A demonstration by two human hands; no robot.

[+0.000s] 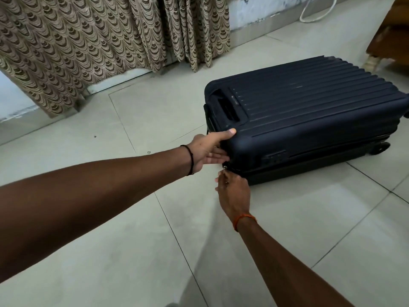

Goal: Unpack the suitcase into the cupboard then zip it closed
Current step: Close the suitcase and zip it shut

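Nearest, coming up from about five o'clock, the right forearm carries an orange wrist thread (244, 220), and the right hand (232, 191) reaches the near corner of the suitcase, its fingers drawn together and pinching the zip pull (225, 168) at the seam. From nine o'clock the left arm stretches across the floor (110, 251) of pale tiles, a black wrist band (190, 159) round it; the left hand (208, 151) grips the same corner, thumb laid over the top edge and the other fingers pressed along the side just above the zip pull. The dark blue suitcase (309, 111) lies flat on the tiles at about two o'clock from the middle of the view, lid down, its ribbed shell upward, a recessed handle (225, 107) at its left end and a wheel (380, 148) showing at its right end near three o'clock. Beyond it, from ten to twelve o'clock, a patterned brown curtain (88, 41) hangs to the floor. At one o'clock a white cable (318, 14) loops against the wall, and a piece of wooden furniture (389, 36) stands at the right edge near two o'clock.
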